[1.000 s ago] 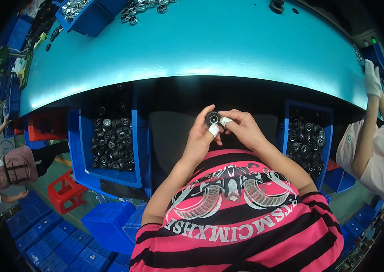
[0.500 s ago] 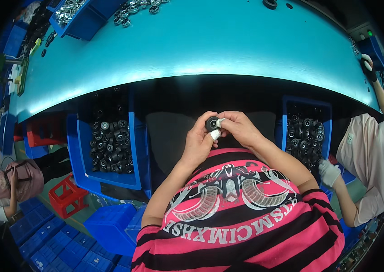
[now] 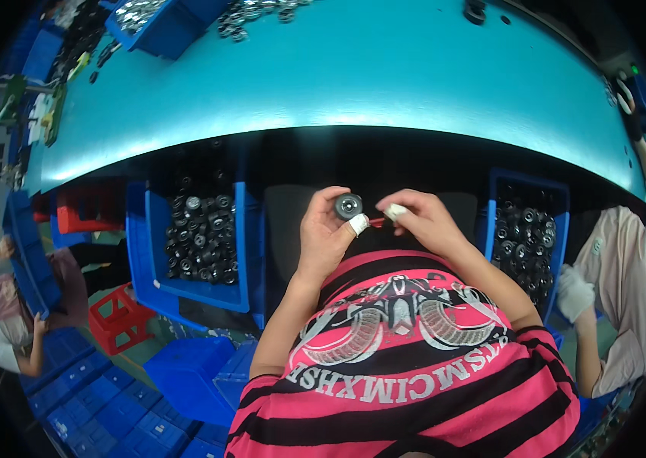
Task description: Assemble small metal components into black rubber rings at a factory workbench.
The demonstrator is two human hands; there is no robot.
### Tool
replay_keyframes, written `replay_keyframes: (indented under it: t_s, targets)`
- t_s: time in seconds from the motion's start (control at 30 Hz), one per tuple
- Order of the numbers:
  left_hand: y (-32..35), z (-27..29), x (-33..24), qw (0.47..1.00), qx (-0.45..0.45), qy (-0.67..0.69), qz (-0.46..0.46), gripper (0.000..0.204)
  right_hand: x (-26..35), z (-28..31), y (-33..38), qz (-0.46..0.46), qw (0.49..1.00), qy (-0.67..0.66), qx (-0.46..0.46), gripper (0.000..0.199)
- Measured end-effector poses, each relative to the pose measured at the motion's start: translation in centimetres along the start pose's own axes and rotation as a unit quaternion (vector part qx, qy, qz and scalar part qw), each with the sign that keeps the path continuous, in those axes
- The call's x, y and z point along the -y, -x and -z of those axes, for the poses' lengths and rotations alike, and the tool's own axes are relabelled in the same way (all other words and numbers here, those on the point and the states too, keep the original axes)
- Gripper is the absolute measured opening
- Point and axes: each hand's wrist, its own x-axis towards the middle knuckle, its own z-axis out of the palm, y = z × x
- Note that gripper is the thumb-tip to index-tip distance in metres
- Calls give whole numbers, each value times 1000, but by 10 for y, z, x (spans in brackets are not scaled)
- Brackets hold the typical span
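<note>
— Wheel (image 3: 349,205), small, dark, round, with a pale hub: pinched at the fingertips of the left hand (image 3: 324,238), raised just above the pink-and-black striped shirt (image 3: 407,359).

— And the right hand (image 3: 423,221)?

— Just right of the wheel, not touching it. Fingers curled together, a white-taped fingertip (image 3: 394,211) pointing toward the wheel. Something small and red (image 3: 377,222) between the two hands; cannot tell which hand grips it.

— Left hand spread or closed?

— Closed around the wheel's lower edge, thumb tip taped white (image 3: 358,224), wheel face turned up toward the camera.

— Around the wheel?

— Left of the wheel, a blue bin (image 3: 245,252) full of similar dark wheels. Right of the wheel, a second blue bin (image 3: 525,183) holding more of the same. Beyond the wheel, the long turquoise table (image 3: 384,76), with another blue tray (image 3: 162,34) of metal parts at its far left corner. Far right of the wheel, a co-worker's white-gloved hand (image 3: 575,290) hanging by a pale shirt. Far left and lower, a red crate (image 3: 117,320) and stacked blue crates (image 3: 94,389).
</note>
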Motion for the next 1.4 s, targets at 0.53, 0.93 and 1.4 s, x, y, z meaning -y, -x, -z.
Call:
replay_keyframes:
  t_s: [0.53, 0.93, 1.4]
  targets:
    - [37, 167, -72, 771, -444, -427, -163, 39, 227, 70, -166, 332, 840, 418, -103, 35]
    - [-18, 31, -52, 982, -22, -158, -97, 30, 221, 37, -207, 317, 840, 436, -66, 41]
    - [-33, 24, -71, 907, 63, 416, -3, 45, 204, -14, -196, 416, 788, 450, -60, 34]
